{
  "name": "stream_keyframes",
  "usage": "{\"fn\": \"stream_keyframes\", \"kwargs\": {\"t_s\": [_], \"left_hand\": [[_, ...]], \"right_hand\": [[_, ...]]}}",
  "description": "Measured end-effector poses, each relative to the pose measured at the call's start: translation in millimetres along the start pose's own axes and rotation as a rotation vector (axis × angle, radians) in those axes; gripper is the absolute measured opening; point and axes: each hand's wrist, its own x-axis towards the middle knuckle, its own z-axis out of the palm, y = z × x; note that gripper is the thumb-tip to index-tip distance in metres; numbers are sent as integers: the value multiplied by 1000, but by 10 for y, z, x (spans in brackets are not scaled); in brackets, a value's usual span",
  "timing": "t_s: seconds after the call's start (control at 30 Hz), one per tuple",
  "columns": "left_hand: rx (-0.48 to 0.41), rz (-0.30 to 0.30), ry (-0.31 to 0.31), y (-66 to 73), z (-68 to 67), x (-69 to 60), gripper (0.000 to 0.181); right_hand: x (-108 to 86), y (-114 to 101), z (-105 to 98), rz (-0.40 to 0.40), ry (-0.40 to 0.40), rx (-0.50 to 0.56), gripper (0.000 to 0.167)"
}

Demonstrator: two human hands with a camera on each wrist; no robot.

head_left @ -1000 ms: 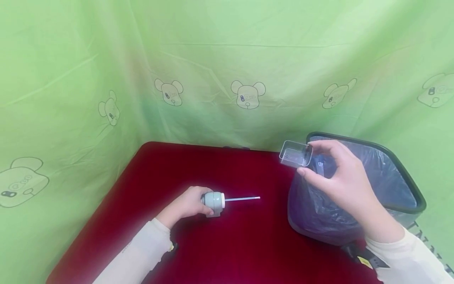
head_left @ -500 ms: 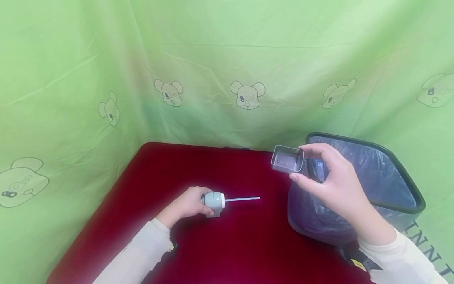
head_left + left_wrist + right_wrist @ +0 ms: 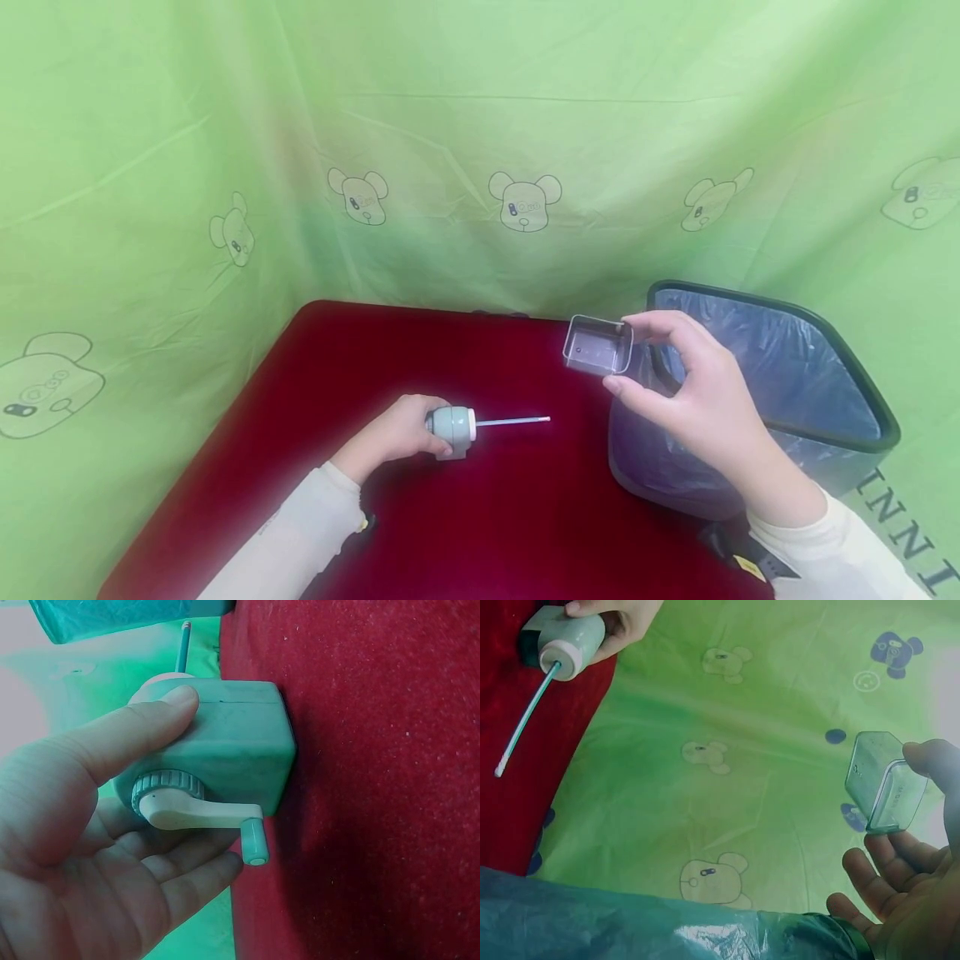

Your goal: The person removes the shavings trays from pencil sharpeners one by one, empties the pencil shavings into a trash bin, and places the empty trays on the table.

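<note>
My left hand (image 3: 397, 429) grips a grey-green crank pencil sharpener (image 3: 453, 429) low over the red table, thumb on one side and fingers round the other. A pencil (image 3: 513, 421) sticks out of its white front end, pointing right. The left wrist view shows the sharpener's white crank (image 3: 202, 811) with a green knob, apart from the thumb. My right hand (image 3: 708, 408) pinches a small clear plastic shavings drawer (image 3: 597, 346) by one end between thumb and fingers, in the air left of the bin. No shavings are plain to see in the drawer, only a small dark speck.
A bin (image 3: 888, 429) with a dark rim and translucent liner stands at the right, beneath my right forearm. The red-covered table (image 3: 420, 350) reaches back to green curtains (image 3: 450, 125) printed with bear heads, which hang behind and at both sides.
My right hand has moved left and slightly down with the clear drawer, away from over the bin's edge. My left hand, the sharpener and the pencil have stayed put.
</note>
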Motion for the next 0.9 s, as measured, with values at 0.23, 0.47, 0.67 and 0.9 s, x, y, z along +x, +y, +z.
{"fn": "stream_keyframes", "kwargs": {"t_s": [0.23,0.47,0.67,0.9], "left_hand": [[11,15,7,5,8,0,59],[10,3,11,17,3,-10,59],[9,0,10,21,3,-5,58],[14,0,11,17,11,-3,59]], "right_hand": [[-27,-18,51,-1,-14,22,66],[-51,-17,101,24,-28,35,65],[-80,0,145,18,-31,49,66],[-102,-22,189,16,-42,71,66]]}}
